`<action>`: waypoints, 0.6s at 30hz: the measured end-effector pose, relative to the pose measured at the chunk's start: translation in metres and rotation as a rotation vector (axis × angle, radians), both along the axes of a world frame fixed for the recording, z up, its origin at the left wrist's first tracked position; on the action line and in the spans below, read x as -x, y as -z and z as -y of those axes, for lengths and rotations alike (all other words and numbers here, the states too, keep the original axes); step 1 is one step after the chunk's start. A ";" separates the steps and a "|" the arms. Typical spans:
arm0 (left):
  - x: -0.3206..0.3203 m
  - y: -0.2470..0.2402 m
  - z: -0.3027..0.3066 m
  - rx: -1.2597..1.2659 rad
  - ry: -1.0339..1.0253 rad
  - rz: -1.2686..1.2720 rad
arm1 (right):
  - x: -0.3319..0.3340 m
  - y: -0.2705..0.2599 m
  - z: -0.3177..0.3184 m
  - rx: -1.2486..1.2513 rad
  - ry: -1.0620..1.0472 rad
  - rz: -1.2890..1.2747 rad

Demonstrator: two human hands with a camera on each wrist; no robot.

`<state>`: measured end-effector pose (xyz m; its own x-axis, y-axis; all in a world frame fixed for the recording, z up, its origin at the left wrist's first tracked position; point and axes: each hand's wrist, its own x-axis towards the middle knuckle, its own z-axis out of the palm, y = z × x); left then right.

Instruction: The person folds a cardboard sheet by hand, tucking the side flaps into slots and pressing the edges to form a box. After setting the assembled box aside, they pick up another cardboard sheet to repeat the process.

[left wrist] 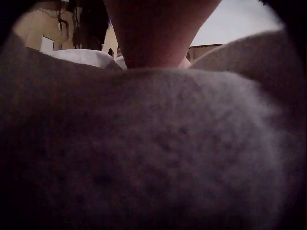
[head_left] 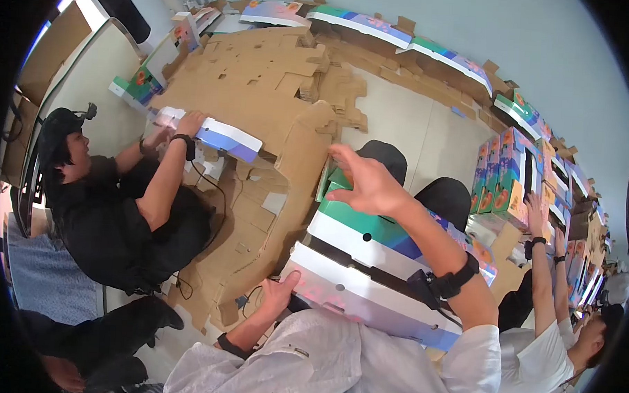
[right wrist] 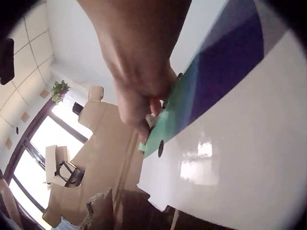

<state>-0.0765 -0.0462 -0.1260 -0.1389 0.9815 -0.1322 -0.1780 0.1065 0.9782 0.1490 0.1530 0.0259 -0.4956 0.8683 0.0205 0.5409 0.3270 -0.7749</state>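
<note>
In the head view a long printed cardboard box lies across the person's lap. Its near side [head_left: 366, 295] is pink and white, its far side [head_left: 369, 229] green, white and blue, and a dark gap runs between them. The left hand [head_left: 278, 296] grips the near side's left end, thumb on top. Grey fabric [left wrist: 153, 143] fills most of the left wrist view and hides those fingers. Over the green end is the right hand [head_left: 374, 185], thumb and fingers spread apart in a curve. In the right wrist view its fingertips overlap the green edge.
Flattened cardboard [head_left: 243, 62] is stacked ahead on the left. A person in black [head_left: 113, 196] holds another printed box [head_left: 226, 138] there. Printed boxes [head_left: 502, 168] stand at right, beside a person in white [head_left: 537, 357]. More cartons [head_left: 362, 25] line the wall.
</note>
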 end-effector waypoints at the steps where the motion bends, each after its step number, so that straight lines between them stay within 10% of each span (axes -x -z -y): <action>1: -0.001 0.001 0.002 0.069 -0.027 0.059 | 0.000 0.008 0.001 -0.002 0.004 0.000; 7: 0.000 -0.004 0.001 0.046 -0.025 0.049 | -0.003 0.010 0.007 0.317 0.063 -0.018; 13: 0.005 0.001 0.001 0.085 0.060 -0.053 | -0.004 0.021 0.006 -0.313 0.030 0.242; 18: -0.004 -0.012 -0.002 0.100 -0.048 0.000 | -0.006 -0.006 -0.004 0.159 -0.109 0.095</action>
